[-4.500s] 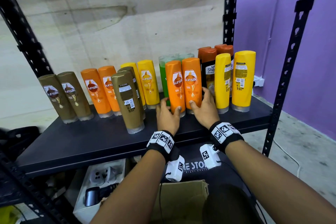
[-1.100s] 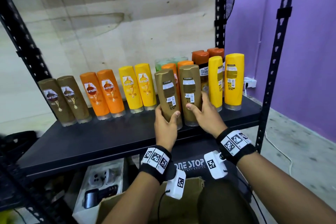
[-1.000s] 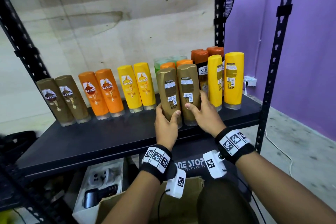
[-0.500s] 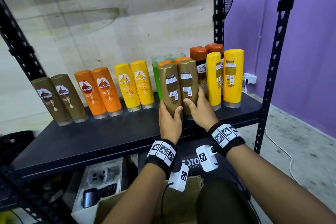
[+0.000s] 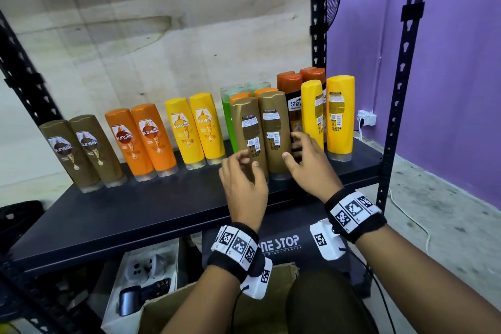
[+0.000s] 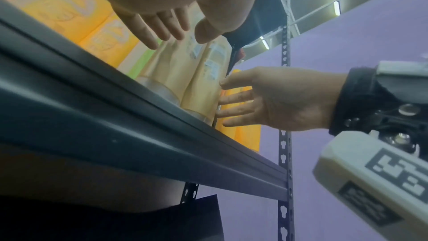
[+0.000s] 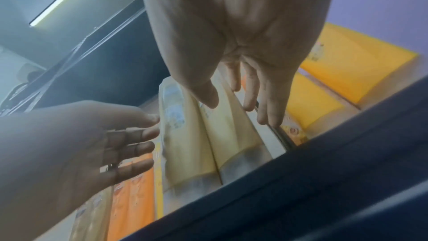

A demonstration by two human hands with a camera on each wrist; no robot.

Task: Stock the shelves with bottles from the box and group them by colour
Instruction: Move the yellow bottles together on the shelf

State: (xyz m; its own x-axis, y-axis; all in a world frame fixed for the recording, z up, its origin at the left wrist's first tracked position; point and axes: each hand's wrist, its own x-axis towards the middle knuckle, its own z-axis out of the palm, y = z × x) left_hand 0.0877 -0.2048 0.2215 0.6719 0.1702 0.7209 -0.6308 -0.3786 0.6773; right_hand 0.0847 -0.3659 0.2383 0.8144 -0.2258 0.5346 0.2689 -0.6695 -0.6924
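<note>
Two brown bottles stand side by side on the black shelf, back labels facing me, in front of two orange bottles. My left hand hovers before the left brown bottle with its fingers loosely spread and holds nothing. My right hand is beside the right brown bottle with straight fingers and grips nothing. From below, the brown bottles stand between the left hand and the right hand.
Along the shelf from the left stand a brown pair, an orange pair, a yellow pair, green bottles, dark orange-capped bottles and two yellow ones. A cardboard box is open below. A black upright borders the right.
Both hands gripped the two brown bottles and slid them back against the orange ones. Now the fingers have opened and come off the bottles.
</note>
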